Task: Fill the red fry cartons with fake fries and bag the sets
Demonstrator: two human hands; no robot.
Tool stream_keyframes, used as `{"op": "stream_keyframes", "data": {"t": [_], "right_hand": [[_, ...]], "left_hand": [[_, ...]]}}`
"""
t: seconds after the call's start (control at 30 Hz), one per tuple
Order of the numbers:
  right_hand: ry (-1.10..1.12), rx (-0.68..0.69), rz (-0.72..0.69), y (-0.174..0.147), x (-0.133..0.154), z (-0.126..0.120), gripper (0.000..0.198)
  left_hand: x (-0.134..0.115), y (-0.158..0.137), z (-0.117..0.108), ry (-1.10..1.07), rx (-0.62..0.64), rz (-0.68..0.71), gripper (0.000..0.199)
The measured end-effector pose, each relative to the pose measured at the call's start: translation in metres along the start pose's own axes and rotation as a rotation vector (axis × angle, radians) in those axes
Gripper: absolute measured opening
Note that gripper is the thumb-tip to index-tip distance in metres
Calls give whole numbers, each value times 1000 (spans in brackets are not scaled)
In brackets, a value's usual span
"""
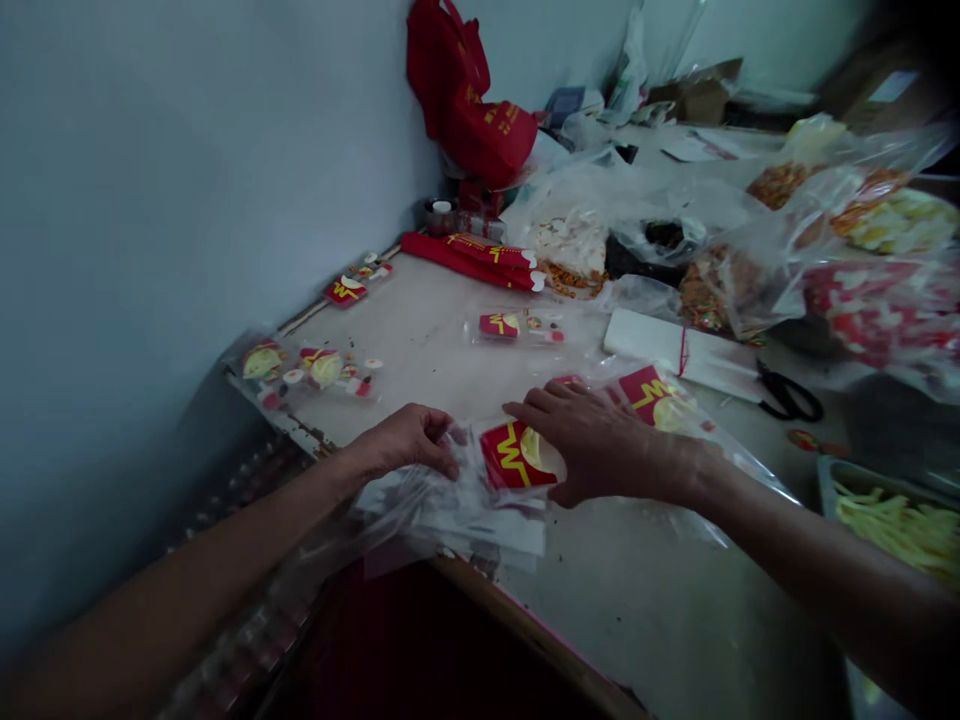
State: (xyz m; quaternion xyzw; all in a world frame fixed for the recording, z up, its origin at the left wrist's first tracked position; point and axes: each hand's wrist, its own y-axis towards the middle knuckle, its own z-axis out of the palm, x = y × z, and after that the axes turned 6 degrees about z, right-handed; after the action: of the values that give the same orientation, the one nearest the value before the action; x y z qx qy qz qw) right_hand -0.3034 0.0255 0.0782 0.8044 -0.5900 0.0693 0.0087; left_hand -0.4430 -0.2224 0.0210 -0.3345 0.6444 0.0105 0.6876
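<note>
Near the table's front edge, my left hand pinches the edge of a clear plastic bag. My right hand grips a small red fries box with a yellow zigzag and a pale yellow piece in its front. The box lies at the mouth of the bag; how far inside it sits, I cannot tell. Beneath the bag are white sheets or cards. Another red fries box in clear plastic lies just beyond my right hand, partly covered by it.
Filled clear packets lie at the left corner; another packet lies mid-table. Red flattened boxes, a white stack, black-handled scissors, bags of small pieces and a tray of pale yellow strips stand around.
</note>
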Motion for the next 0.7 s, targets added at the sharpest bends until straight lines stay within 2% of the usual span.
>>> {"op": "stream_keyframes", "data": {"t": [0.17, 0.3, 0.43, 0.53, 0.7], "right_hand": [[71, 53, -26, -1, 29, 19, 93], [50, 32, -20, 5, 51, 43, 96], [39, -6, 41, 8, 69, 56, 97], [-6, -28, 66, 6, 79, 58, 97], [-57, -37, 122, -2, 84, 63, 97]], "left_hand": [[21, -19, -5, 73, 67, -50, 54], [29, -31, -12, 140, 139, -46, 50], [25, -34, -18, 319, 128, 24, 30], [20, -29, -19, 425, 136, 37, 29], [7, -9, -13, 363, 252, -15, 34]]}}
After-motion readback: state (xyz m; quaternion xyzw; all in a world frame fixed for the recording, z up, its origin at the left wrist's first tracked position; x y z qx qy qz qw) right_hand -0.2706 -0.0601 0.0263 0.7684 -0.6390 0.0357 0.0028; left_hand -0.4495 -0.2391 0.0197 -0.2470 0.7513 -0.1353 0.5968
